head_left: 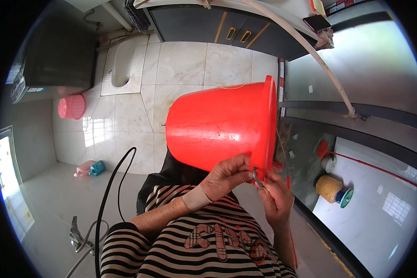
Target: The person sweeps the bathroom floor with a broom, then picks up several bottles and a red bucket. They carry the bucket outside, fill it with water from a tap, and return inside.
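A large red plastic bucket (213,125) is tipped on its side in front of my body, its rim facing right. My left hand (226,178) is closed at the near edge of the rim, thumb and fingers pinching beside a small grey curved hook (257,176). My right hand (275,197) pinches that same hook from the other side, close against the rim. Whether the hook passes through the bucket's wall cannot be made out. A thin wire (281,146) runs down along the bucket's mouth, with a red part low on it. The bucket's inside is hidden.
On the tiled floor (180,65) ahead are a squat toilet (122,69) and a pink basket (72,107). Two bottles (96,168) lie at left, near a black hose (107,194). A dark cabinet (194,25) spans the far side. A yellow spool (330,189) sits at right.
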`<state>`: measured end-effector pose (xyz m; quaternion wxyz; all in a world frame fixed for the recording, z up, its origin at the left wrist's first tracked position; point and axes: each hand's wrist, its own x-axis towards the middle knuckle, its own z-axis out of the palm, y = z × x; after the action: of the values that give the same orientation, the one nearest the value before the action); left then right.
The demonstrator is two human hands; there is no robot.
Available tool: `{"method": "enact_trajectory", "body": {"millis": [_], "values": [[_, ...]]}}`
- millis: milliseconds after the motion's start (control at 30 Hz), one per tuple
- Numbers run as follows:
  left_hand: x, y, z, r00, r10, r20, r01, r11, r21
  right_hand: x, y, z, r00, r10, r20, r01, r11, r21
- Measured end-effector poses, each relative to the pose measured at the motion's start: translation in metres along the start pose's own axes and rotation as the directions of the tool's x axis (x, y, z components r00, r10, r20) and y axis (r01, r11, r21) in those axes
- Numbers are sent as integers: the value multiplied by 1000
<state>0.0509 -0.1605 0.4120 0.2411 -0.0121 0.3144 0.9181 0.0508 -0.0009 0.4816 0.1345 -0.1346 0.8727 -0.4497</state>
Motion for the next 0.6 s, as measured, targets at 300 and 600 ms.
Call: {"method": "enact_trajectory", "body": {"millis": [300,600], "values": [[-6,-3,4,997,-44,-66,44,999,-9,-12,-3,6,999,14,-46,-14,1000,-7],[-11,-10,2,996,-61,-59,61,998,-2,-29,1,12,991,77,-110,-77,997,6]]}}
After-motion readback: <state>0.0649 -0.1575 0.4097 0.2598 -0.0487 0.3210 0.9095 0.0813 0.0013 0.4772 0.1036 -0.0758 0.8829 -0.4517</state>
